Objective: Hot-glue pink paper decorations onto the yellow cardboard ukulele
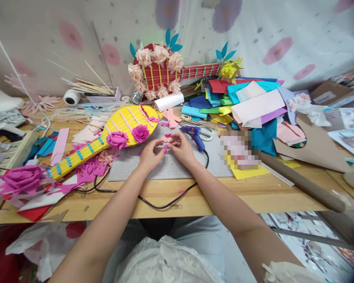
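Over the grey cutting mat (215, 167) my left hand (151, 156) and my right hand (182, 149) come together, fingers curled. A small piece of magenta crepe paper (165, 148) shows between their fingertips; its shape is mostly hidden. Just beyond the fingers lie small pink paper pieces (166, 139). To the left, the yellow paper guitar (120, 122) rests at a slant, bearing a magenta pompom-like flower (140, 133) and a magenta rose (117, 140). A blue hot glue gun (194, 135) lies right of my right hand, beside white-handled scissors (207, 133).
The glue gun's black cord (165, 207) loops across the table front. Behind stands a red paper guitar (156, 76) with peach roses. Coloured paper sheets (256, 106) pile up at right, near a wooden stick (301, 181). Magenta scraps (91, 167) lie left.
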`<state>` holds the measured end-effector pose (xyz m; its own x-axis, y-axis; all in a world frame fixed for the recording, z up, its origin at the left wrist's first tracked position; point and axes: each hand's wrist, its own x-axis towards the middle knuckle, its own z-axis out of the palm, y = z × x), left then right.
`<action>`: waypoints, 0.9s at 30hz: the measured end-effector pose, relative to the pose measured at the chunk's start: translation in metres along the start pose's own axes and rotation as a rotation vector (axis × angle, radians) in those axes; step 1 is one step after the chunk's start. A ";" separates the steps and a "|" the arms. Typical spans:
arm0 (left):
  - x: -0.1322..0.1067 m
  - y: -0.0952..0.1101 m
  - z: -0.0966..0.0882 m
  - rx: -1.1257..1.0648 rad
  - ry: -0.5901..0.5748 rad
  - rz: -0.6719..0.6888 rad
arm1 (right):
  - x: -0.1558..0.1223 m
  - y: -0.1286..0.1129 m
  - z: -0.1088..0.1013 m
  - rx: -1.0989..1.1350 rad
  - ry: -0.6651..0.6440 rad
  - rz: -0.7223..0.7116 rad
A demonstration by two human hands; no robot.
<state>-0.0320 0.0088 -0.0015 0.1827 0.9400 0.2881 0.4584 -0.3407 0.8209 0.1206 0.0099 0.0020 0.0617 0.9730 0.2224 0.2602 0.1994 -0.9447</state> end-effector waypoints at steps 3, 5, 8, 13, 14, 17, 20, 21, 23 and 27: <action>0.000 0.002 0.000 -0.010 -0.007 -0.051 | -0.001 -0.002 0.002 0.017 -0.051 -0.020; 0.001 0.001 0.000 -0.037 -0.014 -0.085 | -0.002 -0.002 0.003 0.024 -0.073 -0.020; 0.002 -0.001 0.000 -0.100 -0.025 -0.116 | -0.002 -0.001 0.005 0.022 -0.084 -0.019; 0.002 -0.003 -0.001 -0.122 -0.027 -0.163 | 0.000 -0.007 -0.004 0.002 -0.048 -0.007; 0.002 -0.003 -0.002 -0.126 -0.022 -0.172 | 0.000 -0.011 -0.012 -0.002 -0.059 0.000; 0.001 -0.002 -0.003 -0.140 -0.001 -0.185 | -0.003 -0.024 -0.051 -0.015 -0.263 0.057; 0.001 -0.002 -0.003 -0.145 0.018 -0.173 | -0.009 -0.031 -0.102 -0.091 -0.463 0.191; 0.001 -0.002 -0.003 -0.146 0.022 -0.167 | -0.010 -0.029 -0.117 -0.159 -0.442 0.205; 0.001 -0.002 -0.003 -0.144 0.023 -0.161 | -0.010 -0.022 -0.136 -0.347 -0.264 0.181; 0.001 -0.001 -0.003 -0.130 0.036 -0.170 | 0.003 0.000 -0.126 -0.459 0.117 0.059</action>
<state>-0.0351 0.0103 -0.0009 0.0804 0.9845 0.1557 0.3639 -0.1744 0.9150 0.2426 -0.0021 0.0327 0.1906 0.9562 0.2223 0.6503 0.0467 -0.7583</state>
